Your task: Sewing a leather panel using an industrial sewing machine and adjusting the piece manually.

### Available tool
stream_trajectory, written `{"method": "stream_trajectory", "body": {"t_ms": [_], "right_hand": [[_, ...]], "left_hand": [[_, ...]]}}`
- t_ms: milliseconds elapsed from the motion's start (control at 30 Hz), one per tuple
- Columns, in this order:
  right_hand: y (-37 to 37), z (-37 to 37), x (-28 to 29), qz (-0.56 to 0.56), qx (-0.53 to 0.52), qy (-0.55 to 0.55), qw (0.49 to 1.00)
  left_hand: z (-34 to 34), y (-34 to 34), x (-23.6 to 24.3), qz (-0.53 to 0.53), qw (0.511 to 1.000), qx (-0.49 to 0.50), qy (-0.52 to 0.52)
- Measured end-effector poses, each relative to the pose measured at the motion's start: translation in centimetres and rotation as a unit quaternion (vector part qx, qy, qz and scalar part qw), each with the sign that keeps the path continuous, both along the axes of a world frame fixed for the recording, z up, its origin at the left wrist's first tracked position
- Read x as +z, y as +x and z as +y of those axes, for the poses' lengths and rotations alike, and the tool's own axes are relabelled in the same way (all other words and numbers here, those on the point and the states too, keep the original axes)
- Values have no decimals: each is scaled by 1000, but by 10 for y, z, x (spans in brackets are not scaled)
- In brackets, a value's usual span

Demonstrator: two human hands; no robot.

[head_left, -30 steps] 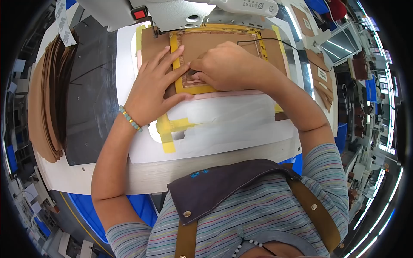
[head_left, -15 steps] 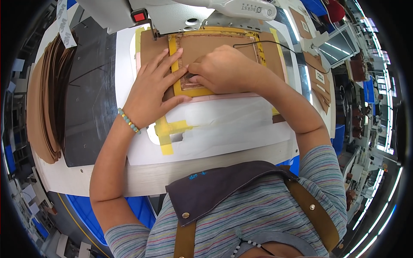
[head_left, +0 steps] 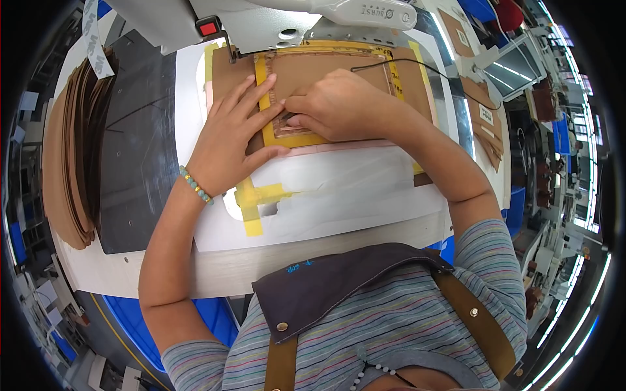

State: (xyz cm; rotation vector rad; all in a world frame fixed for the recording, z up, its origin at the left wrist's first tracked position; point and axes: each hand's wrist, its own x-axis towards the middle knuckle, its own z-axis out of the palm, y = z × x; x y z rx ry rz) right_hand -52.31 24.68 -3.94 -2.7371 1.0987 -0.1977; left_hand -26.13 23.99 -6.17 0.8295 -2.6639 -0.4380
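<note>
A yellow-edged rectangular frame with a clear inner border lies on a flat brown sheet, under the head of a white machine. My left hand rests flat on the frame's left side with its fingers spread. Inside the lower left part of the frame, my right hand is closed, knuckles up, its fingertips close to my left index finger. Whatever the right fingers may hold is hidden beneath them. A pink strip runs along the frame's near edge, over a white sheet.
A stack of brown pieces stands at the left, beside a dark panel. Yellow tape sticks to the white sheet. A black cord crosses the frame's far right corner. More brown pieces lie at the right.
</note>
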Motion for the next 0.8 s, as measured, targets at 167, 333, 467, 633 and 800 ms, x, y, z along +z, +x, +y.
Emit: {"method": "stream_trajectory", "body": {"t_ms": [167, 333, 467, 633, 800], "right_hand": [[1, 0, 1, -2, -2, 7, 1000], [3, 2, 7, 2, -10, 15, 1000], [2, 2, 7, 3, -10, 17, 1000], [3, 2, 9, 10, -15, 30, 999], [2, 2, 10, 10, -19, 37, 999]], "left_hand": [[1, 1, -1, 2, 1000, 2, -5], [1, 1, -3, 9, 1000, 1, -9], [0, 1, -4, 10, 1000, 0, -11], [1, 1, -4, 8, 1000, 2, -13], [1, 0, -3, 3, 1000, 1, -9]]}}
